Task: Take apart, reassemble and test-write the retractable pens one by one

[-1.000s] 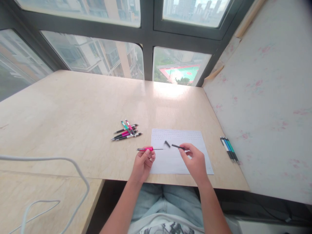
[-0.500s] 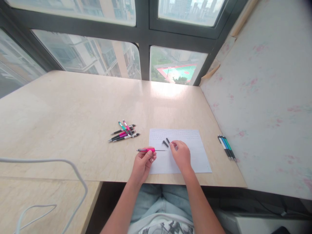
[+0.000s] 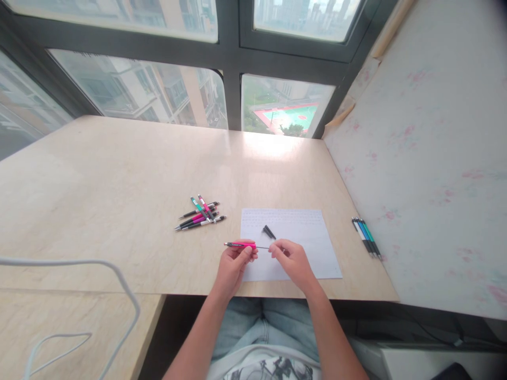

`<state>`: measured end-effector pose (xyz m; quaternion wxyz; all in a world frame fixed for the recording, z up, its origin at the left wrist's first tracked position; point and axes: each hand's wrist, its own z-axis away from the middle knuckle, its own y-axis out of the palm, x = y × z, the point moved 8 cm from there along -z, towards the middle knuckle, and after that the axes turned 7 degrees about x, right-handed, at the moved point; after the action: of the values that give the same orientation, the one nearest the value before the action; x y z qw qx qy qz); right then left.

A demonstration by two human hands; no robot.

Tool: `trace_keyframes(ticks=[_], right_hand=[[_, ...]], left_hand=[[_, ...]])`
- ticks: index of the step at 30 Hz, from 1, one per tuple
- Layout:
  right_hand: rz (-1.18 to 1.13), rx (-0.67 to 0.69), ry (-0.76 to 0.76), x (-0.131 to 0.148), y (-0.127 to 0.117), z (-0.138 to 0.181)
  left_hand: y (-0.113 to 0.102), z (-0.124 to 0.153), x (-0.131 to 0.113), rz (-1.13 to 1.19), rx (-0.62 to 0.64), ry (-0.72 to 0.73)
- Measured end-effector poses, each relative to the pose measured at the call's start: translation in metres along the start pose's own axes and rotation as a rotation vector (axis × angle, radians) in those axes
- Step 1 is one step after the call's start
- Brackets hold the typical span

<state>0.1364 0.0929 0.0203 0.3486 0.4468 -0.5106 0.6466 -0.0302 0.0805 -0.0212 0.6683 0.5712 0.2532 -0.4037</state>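
Observation:
My left hand (image 3: 234, 265) is closed around a pink pen body (image 3: 240, 245), held level above the near edge of the table. A thin refill sticks out of it to the right. My right hand (image 3: 292, 259) pinches the free end of that refill at about the fingertips. Two small black pen parts (image 3: 269, 231) lie on the white sheet of paper (image 3: 304, 237) just beyond my hands.
A loose pile of several pens (image 3: 199, 214) lies left of the paper. More pens (image 3: 365, 236) lie in a row by the right wall. A white cable (image 3: 79, 295) loops over the lower table at the left. Windows stand behind the beige table (image 3: 130, 174).
My right hand set down the black pen part on the paper beside the other one, then drew back toward me and took hold of the refill's end. My left hand stayed put.

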Motion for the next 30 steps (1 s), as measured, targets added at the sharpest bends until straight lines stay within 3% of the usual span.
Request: trace_keyframes(ticks=[11,24,30], right_hand=[[0.025,-0.033,-0.070,0.016,-0.003,0.005],[0.050,-0.055,-0.088,0.017,-0.004,0.003],[0.105,-0.010,-0.047,-0.001,-0.016,0.005]], left_hand=[[0.006,-0.001,-0.002,-0.024,0.095,0.015],[-0.001,-0.002,-0.001,0.052,0.026,0.008],[-0.003,-0.004,-0.002,0.071,-0.013,0.006]])
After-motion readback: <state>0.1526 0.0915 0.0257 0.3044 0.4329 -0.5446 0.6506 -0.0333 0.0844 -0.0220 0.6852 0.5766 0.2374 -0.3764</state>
